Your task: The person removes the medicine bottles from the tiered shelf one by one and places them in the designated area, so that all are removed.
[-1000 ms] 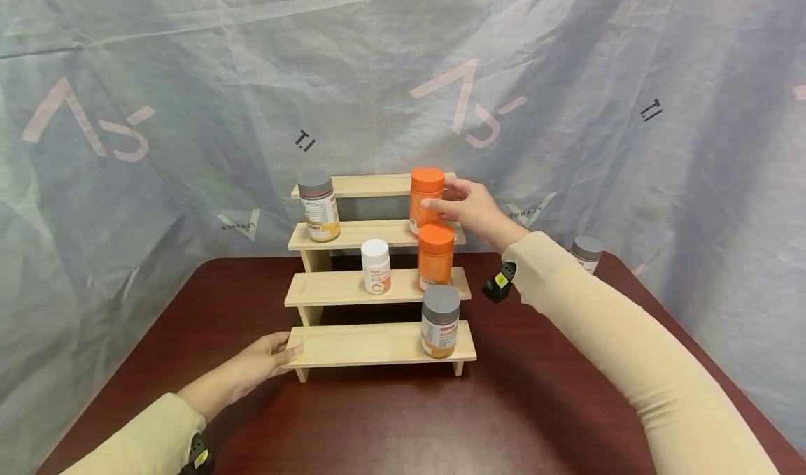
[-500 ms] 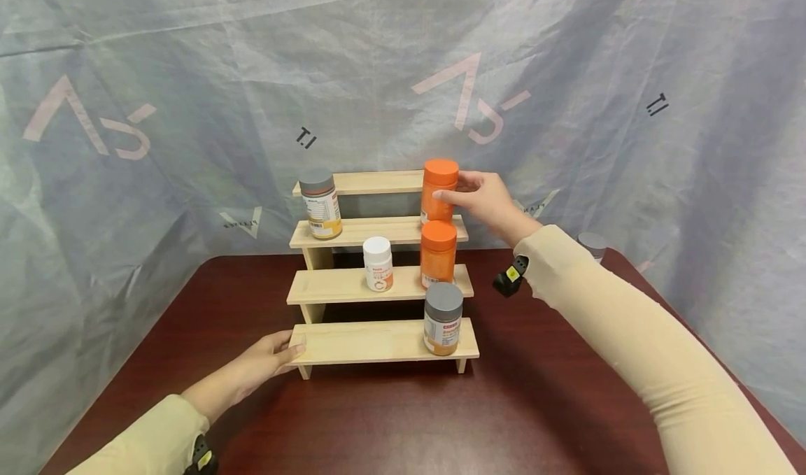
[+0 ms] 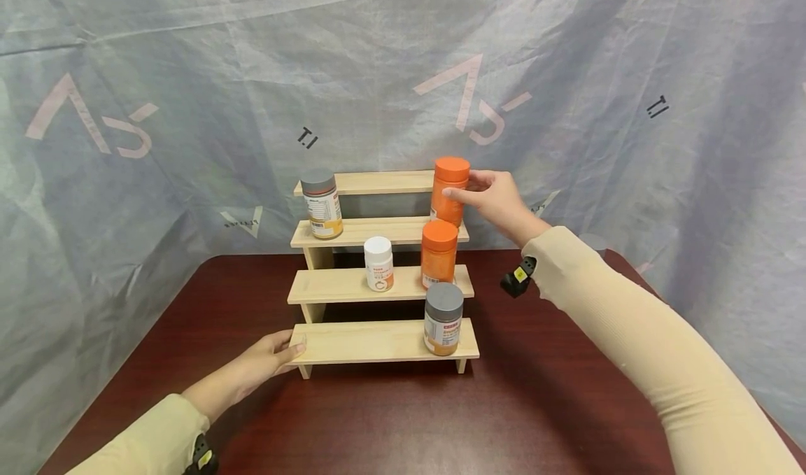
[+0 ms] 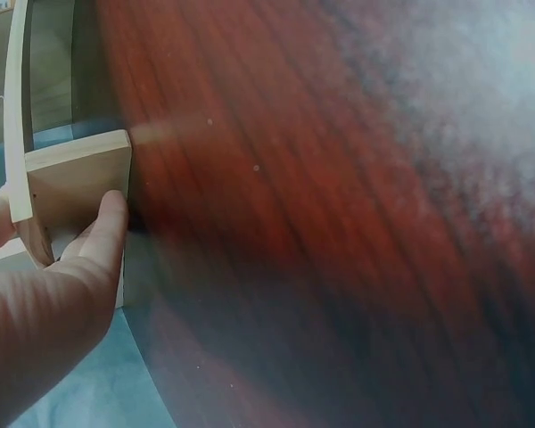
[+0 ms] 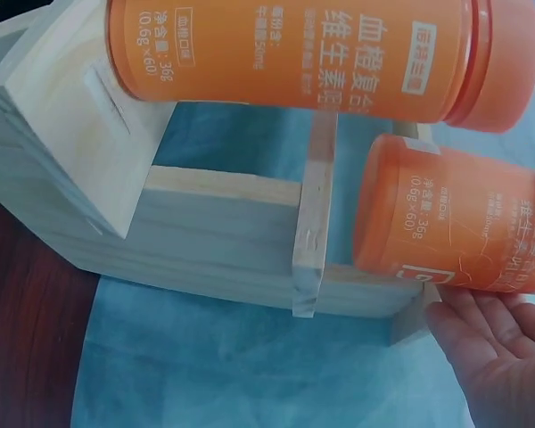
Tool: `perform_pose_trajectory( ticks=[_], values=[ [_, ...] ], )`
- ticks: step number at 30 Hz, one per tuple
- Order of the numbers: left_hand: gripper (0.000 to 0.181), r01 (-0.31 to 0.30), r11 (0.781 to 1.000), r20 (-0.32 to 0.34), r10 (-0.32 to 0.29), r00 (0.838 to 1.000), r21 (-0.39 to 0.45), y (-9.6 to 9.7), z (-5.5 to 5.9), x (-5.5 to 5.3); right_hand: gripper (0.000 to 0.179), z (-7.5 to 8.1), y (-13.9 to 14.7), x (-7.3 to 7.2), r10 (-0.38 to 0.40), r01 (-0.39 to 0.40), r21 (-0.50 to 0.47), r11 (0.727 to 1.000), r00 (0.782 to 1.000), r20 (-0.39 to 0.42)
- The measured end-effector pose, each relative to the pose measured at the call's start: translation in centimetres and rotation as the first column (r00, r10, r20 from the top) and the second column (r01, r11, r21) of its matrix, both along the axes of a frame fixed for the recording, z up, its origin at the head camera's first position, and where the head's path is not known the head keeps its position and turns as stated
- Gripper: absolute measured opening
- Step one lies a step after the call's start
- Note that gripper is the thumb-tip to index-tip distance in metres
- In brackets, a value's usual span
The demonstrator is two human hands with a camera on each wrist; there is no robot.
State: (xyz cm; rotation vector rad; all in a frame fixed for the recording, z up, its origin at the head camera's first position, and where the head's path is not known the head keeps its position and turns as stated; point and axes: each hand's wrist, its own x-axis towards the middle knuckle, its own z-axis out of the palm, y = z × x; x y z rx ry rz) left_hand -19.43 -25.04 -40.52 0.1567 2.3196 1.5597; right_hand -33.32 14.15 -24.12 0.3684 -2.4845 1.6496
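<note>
My right hand [image 3: 500, 199] pinches an orange supplement bottle [image 3: 443, 209] between thumb and fingers, upright near the right end of the second-highest tier. In the right wrist view a gap shows between this bottle [image 5: 446, 218] and the wooden upright. My left hand [image 3: 261, 363] grips the left end of the wooden stepped display rack [image 3: 352, 342] at its lowest tier, thumb on top. The left wrist view shows fingers under the rack [image 4: 80, 174]. A second orange bottle [image 3: 439, 258] stands one tier below the held one.
A white bottle [image 3: 379, 268] stands left of the lower orange one. Grey-lidded jars stand on the lowest tier, jar [image 3: 443, 331], and the upper left, jar [image 3: 324, 216]. Another grey lid [image 3: 594, 241] shows behind the right sleeve. A grey sheet [image 3: 378, 76] hangs behind the dark red table [image 3: 378, 419].
My right hand has moved the orange bottle to the right and slightly up along the second-highest tier. The left hand keeps its grip on the rack; the view has shifted slightly.
</note>
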Motion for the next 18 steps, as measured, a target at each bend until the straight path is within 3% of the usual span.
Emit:
perform_pose_trajectory(
  ticks=[18],
  values=[
    [0.060, -0.012, 1.000, 0.016, 0.012, 1.000, 0.022, 0.1, -0.1, 0.1, 0.067, -0.1, 1.8, 0.1, -0.055, 0.055, -0.008, 0.998, 0.998, 0.008]
  ],
)
